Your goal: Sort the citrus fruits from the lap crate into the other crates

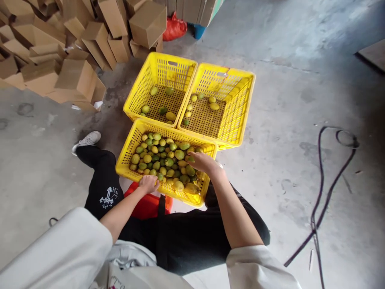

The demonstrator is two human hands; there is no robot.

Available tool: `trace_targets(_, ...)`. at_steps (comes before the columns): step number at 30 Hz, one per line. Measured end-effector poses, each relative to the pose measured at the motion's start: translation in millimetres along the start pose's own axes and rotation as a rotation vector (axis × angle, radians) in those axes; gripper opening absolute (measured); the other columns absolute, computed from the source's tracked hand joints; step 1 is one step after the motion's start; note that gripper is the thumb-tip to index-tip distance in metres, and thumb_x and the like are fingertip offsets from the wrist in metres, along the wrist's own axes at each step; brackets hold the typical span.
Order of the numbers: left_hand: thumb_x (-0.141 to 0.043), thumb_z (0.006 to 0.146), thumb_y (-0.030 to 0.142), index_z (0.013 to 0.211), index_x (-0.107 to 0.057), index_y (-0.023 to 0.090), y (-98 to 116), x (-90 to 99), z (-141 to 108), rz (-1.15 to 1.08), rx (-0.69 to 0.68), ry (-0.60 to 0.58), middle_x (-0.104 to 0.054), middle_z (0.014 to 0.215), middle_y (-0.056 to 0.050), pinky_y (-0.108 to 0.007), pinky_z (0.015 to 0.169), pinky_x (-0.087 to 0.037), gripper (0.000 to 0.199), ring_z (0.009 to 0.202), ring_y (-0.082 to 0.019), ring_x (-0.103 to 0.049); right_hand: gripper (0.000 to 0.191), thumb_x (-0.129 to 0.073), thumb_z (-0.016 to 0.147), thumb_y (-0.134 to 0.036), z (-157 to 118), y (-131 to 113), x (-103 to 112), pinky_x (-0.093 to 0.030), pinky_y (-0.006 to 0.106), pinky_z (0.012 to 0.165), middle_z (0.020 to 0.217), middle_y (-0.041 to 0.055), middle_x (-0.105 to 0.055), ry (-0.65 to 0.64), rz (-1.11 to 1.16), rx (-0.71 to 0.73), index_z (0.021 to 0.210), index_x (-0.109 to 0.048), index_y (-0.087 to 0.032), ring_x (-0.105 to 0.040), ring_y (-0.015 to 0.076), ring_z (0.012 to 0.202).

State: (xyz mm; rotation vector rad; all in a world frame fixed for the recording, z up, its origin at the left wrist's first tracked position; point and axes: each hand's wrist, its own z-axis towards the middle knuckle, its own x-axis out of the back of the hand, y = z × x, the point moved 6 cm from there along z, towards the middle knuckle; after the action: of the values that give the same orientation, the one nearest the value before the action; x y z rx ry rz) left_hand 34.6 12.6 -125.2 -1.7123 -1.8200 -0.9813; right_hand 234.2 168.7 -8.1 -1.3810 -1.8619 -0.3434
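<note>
Clasping near rim of crate (pixel 185 196), left hand (pixel 148 184) likely steadies it; right hand (pixel 202 161) among crate's fruit (pixel 179 155), cannot tell hold.

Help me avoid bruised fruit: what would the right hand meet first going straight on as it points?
The right hand would probably meet the green fruit just ahead, in the nearest yellow crate; depth is unclear.
</note>
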Motion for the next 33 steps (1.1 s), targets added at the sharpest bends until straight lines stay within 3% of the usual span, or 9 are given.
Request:
trace_targets(8, -0.042, 0.096, 0.033, 0.104, -0.068, 0.014, 1, -1.9, 4, 0.030, -0.028, -0.070, -0.070, 0.108, -0.015, -0.039, 0.089, -0.050, 0.034, 0.106, -0.029, -0.066, 0.046, -0.048, 0.098, -0.027, 1, 7, 5, -0.049, 0.035, 0.095, 0.129, 0.0187, -0.067, -0.022, 0.022, -0.069, 0.141, -0.052, -0.013, -0.064, 0.0305, 0.120)
trace_targets(18, -0.045, 0.095, 0.036, 0.102, -0.068, 0.019, -4, 0.2, 5, 0.008, 0.059, -0.117, -0.070, 0.112, -0.012, -0.040, 0.092, -0.048, 0.030, 0.111, -0.030, -0.064, 0.039, -0.046, 0.097, -0.025, 4, 8, -18, -0.051, 0.035, 0.089, 0.126, 0.0176, -0.068, -0.108, 0.052, -0.111, 0.131, -0.061, -0.014, -0.065, 0.0307, 0.119)
trace_targets(23, -0.045, 0.095, 0.034, 0.101, -0.068, 0.019, -5, -0.3, 8, 0.037, 0.022, -0.136, -0.070, 0.110, -0.013, -0.038, 0.090, -0.048, 0.028, 0.110, -0.029, -0.064, 0.037, -0.044, 0.094, -0.016, 12, -9, 13, -0.054, 0.036, 0.088, 0.120, 0.0193, -0.071, -0.023, 0.036, -0.106, 0.122, -0.068, -0.013, -0.068, 0.0322, 0.115)
trace_targets(28, -0.045, 0.093, 0.031, 0.099, -0.069, 0.019, -8, 0.2, 7, 0.017, 0.035, -0.036, -0.071, 0.105, -0.013, -0.038, 0.087, -0.049, 0.027, 0.104, -0.028, -0.066, 0.039, -0.044, 0.096, -0.018, 32, -34, 60, -0.053, 0.038, 0.093, 0.121, 0.0193, -0.070, 0.158, 0.048, 0.010, 0.130, -0.062, -0.011, -0.066, 0.0319, 0.116)
trace_targets(31, -0.048, 0.092, 0.032, 0.099, -0.071, 0.019, -9, -2.5, 7, -0.042, 0.040, -0.020, -0.072, 0.105, -0.012, -0.037, 0.088, -0.050, 0.027, 0.103, -0.028, -0.067, 0.039, -0.048, 0.095, -0.021, 40, -43, 62, -0.053, 0.039, 0.094, 0.122, 0.0193, -0.070, 0.130, 0.044, 0.043, 0.131, -0.061, -0.012, -0.066, 0.0328, 0.117)
trace_targets(33, -0.051, 0.091, 0.031, 0.102, -0.072, 0.019, -12, -5.1, 11, -0.114, 0.014, -0.074, -0.073, 0.108, -0.010, -0.036, 0.090, -0.050, 0.026, 0.106, -0.027, -0.067, 0.038, -0.050, 0.094, -0.019, 43, -43, 55, -0.053, 0.039, 0.094, 0.123, 0.0189, -0.070, 0.072, 0.017, 0.037, 0.129, -0.064, -0.013, -0.066, 0.0325, 0.117)
